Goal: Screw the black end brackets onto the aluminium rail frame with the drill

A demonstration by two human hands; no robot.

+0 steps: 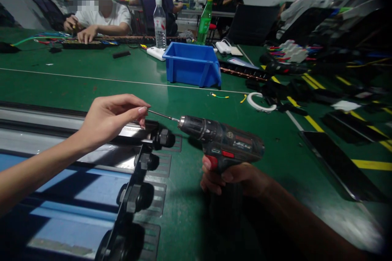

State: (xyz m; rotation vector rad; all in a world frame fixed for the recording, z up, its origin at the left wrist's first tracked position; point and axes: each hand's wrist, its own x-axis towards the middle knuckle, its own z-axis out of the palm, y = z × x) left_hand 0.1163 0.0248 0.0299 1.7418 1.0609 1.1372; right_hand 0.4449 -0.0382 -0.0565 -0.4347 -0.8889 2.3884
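Observation:
My right hand (226, 177) is wrapped round the handle of a black and red cordless drill (226, 136), with a finger at its red trigger. The drill's chuck points left, and a long thin screwdriver bit (163, 114) sticks out of it. Thumb and fingers of my left hand (114, 110) pinch the free end of that bit. Below my left arm lies a metal unit with silver and blue panels (101, 171). Along its right end stand several black cable glands (134, 197), next to slotted black plates (154, 200).
A blue bin (192, 65) stands ahead on the green table, with a clear bottle (159, 24) and a green bottle (204, 22) behind it. A white ring (261, 102) and a dark flat panel (339, 165) lie to the right. Across the table sits a co-worker (104, 18).

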